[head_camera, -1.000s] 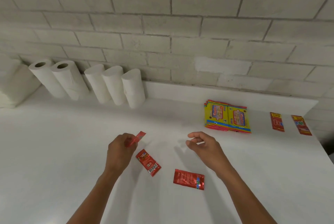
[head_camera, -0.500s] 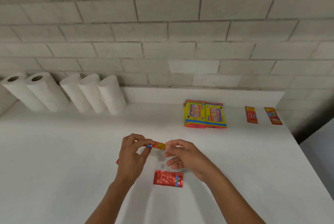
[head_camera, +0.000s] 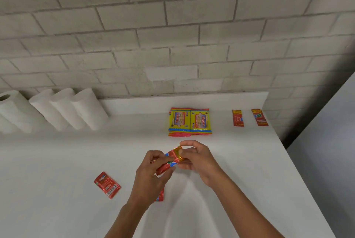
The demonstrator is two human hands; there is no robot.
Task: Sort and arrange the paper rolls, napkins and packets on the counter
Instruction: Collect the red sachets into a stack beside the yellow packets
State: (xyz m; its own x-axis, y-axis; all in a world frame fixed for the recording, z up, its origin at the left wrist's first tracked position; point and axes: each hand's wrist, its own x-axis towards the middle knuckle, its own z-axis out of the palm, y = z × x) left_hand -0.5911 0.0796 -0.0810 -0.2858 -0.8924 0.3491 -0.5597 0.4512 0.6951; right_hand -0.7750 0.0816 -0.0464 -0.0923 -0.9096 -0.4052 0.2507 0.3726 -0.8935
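Both hands hold one small red foil packet point(head_camera: 171, 159) above the middle of the white counter point(head_camera: 57, 161). My left hand point(head_camera: 151, 174) pinches its lower end and my right hand point(head_camera: 197, 159) pinches its upper end. A second red packet point(head_camera: 107, 185) with a barcode lies flat to the left. A third red packet point(head_camera: 160, 195) lies mostly hidden under my left wrist. Several white paper rolls point(head_camera: 63, 110) lean against the wall at the back left. A stack of yellow packets point(head_camera: 190, 121) lies at the back centre.
Two red sachets point(head_camera: 238, 118) point(head_camera: 259, 117) lie side by side at the back right, near the counter's corner. A grey brick wall point(head_camera: 172, 36) runs behind the counter. The counter's right edge point(head_camera: 299, 176) drops off to a dark gap and a grey surface.
My left hand lifted a red packet and my right hand came in to pinch its other end. The view has swung right, so the rolls sit farther left.
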